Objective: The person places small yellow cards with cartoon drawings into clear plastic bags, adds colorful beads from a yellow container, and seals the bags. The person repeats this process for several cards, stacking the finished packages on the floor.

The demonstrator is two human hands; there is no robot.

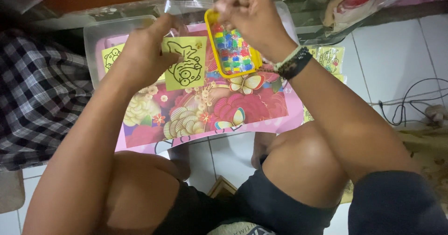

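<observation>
My left hand [145,48] holds a yellow card [185,63] printed with a black cartoon drawing, together with the edge of a clear plastic sleeve [186,8]. Pinching the top of that sleeve is my right hand [249,11], which hovers over a yellow tray [211,32] filled with small coloured beads or blocks [233,50]. A dark beaded bracelet [291,63] sits on my right wrist. Both hands work above a pink floral sheet [219,109] laid on a clear plastic box.
A clear plastic box [95,34] holds another yellow card [111,56]. More yellow cards [330,57] lie at the right. A plaid cloth [37,95] is at left, black cables [410,104] on the white tiled floor at right. My bent knees [303,160] fill the foreground.
</observation>
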